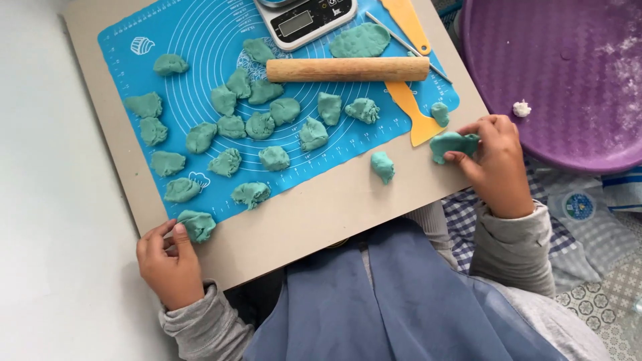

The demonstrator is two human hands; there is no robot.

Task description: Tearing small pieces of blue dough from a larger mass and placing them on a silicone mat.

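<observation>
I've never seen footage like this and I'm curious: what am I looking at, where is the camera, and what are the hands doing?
There is no machine here: a person wears a camera on the head, looking down at their own two bare hands. On a beige board lies a blue silicone baking mat, covered with many small teal dough lumps. A wooden rolling pin, a yellow plastic scraper and a grey digital kitchen scale lie at the far edge. A purple round tray sits beside the board. The left hand touches a teal dough piece at the mat's near corner. The right hand grips another teal dough piece.
</observation>
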